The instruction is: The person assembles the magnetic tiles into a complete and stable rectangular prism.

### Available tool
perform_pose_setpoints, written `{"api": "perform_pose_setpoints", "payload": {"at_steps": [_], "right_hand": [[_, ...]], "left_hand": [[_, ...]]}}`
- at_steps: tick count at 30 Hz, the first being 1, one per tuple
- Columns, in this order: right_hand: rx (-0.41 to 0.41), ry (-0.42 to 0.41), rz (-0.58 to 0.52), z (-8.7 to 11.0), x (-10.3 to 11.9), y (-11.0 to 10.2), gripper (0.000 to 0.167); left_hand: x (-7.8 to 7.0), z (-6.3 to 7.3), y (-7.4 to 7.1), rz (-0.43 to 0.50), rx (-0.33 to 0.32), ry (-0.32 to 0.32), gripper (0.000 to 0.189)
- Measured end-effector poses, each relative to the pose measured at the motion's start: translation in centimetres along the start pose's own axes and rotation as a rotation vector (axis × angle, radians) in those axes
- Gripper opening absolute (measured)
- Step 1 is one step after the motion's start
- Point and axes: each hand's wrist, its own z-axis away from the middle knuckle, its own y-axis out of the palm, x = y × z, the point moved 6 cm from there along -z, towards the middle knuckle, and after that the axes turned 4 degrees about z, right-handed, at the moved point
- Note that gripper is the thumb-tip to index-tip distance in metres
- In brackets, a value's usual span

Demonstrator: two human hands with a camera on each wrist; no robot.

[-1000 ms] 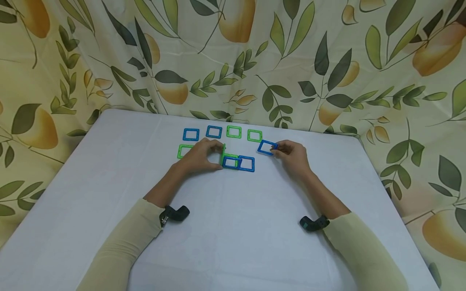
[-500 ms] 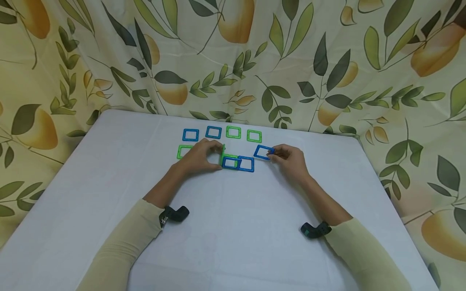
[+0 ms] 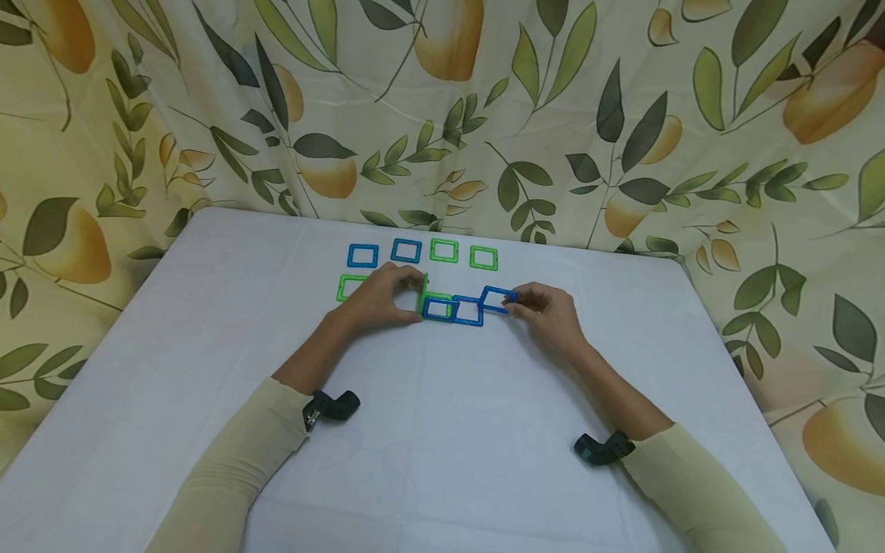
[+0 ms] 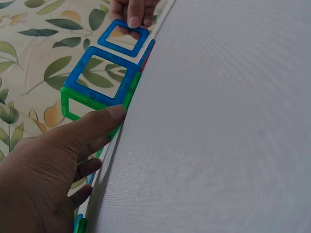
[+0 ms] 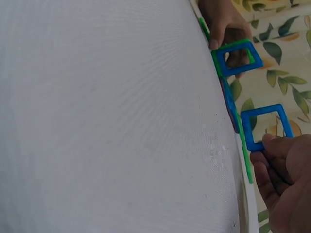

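In the head view my left hand (image 3: 379, 298) steadies a small structure of open square magnetic tiles, thumb and fingers at its left side. A green tile (image 3: 424, 296) stands upright there, and an upright blue tile (image 4: 102, 73) forms the front over a green base edge. Joined on the right lies a flat blue tile (image 3: 469, 311). My right hand (image 3: 549, 311) pinches another blue tile (image 3: 498, 299) between thumb and fingers by its right edge. That held tile is tilted, and its left corner overlaps the flat blue tile in the head view.
Behind the hands, two blue tiles (image 3: 362, 256) and two green tiles (image 3: 445, 250) lie in a row on the white table (image 3: 442, 445). Another green tile (image 3: 350, 287) is partly covered by the left hand. A patterned curtain (image 3: 442, 115) hangs beyond the far edge.
The right hand has brought its blue tile left and toward the person, from near the green tile at the back to the structure's right end. The left hand stays put.
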Motion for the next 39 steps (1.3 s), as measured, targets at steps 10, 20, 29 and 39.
{"api": "perform_pose_setpoints", "payload": {"at_steps": [10,20,29,39], "right_hand": [[0.017,-0.009,-0.018,0.5,0.5,0.5,0.014],[0.023,-0.017,-0.013,0.8,0.8,0.9,0.015],[0.02,-0.049,-0.009,1.1,1.1,1.1,0.014],[0.034,-0.073,-0.021,1.1,1.3,1.9,0.015]], "left_hand": [[0.1,0.0,0.0,0.0,0.003,-0.001,0.06],[0.2,0.0,0.0,-0.005,0.007,-0.018,0.061],[0.2,0.0,0.0,0.0,0.005,-0.012,0.06],[0.2,-0.1,0.0,-0.004,0.01,-0.001,0.06]]}}
